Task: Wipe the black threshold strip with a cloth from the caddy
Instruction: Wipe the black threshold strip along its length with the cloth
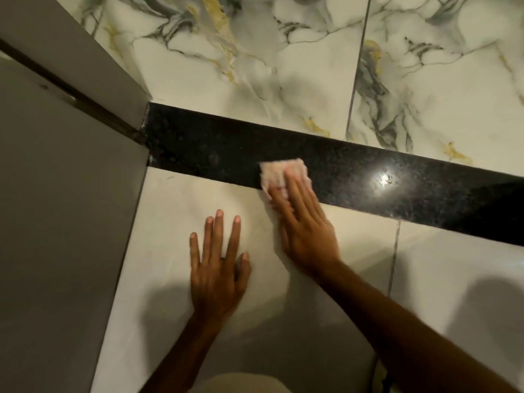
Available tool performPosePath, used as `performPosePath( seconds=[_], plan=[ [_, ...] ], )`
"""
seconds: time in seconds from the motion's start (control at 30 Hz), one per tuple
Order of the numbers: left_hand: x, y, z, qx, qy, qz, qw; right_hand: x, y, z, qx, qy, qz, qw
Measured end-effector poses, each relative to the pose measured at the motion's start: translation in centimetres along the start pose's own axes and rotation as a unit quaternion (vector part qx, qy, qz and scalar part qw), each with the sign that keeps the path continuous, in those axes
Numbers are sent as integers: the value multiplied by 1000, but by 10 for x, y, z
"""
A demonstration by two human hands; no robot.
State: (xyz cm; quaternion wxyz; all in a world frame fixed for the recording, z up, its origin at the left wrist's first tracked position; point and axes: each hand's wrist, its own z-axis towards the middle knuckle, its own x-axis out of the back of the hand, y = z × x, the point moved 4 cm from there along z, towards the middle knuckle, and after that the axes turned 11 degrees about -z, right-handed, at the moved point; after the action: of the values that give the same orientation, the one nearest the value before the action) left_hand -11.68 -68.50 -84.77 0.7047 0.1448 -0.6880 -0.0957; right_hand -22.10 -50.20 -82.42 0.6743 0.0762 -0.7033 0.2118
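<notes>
The black threshold strip (368, 168) runs across the floor from the door frame at left down to the right edge, speckled and glossy with a light glare spot. A pale pink cloth (279, 173) lies on its near edge. My right hand (304, 225) presses flat on the cloth, fingers on top of it, and looks blurred. My left hand (218, 265) rests flat on the plain cream tile below the strip, fingers spread, holding nothing; a ring shows on one finger. The caddy is out of view.
A grey door or panel (62, 222) and its frame (93, 66) fill the left side. Marbled tiles with gold and grey veins (255, 66) lie beyond the strip. Plain cream tiles (453, 265) with a grout line lie on the near side.
</notes>
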Motion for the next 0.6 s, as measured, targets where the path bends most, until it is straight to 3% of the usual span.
performPosePath(
  seconds=[0.1,0.17,0.23,0.33,0.47,0.53,0.6],
  plan=[
    [10,-21,6,32,13,4,999,8,34,-31,-130,26,-8,991],
    [7,-21,10,38,11,2,999,10,43,-3,-207,58,6,977],
    [3,-23,10,37,12,-1,999,7,30,47,-230,72,34,970],
    [4,-27,10,59,22,-11,998,-3,-22,102,-98,50,48,993],
    [12,-23,14,106,44,-8,993,-9,-45,50,154,-4,-10,988],
    [13,-23,14,111,47,-20,992,-1,-17,15,155,-10,-18,988],
    [10,-24,15,113,44,-30,992,5,13,16,80,-10,-42,996]
  ],
)
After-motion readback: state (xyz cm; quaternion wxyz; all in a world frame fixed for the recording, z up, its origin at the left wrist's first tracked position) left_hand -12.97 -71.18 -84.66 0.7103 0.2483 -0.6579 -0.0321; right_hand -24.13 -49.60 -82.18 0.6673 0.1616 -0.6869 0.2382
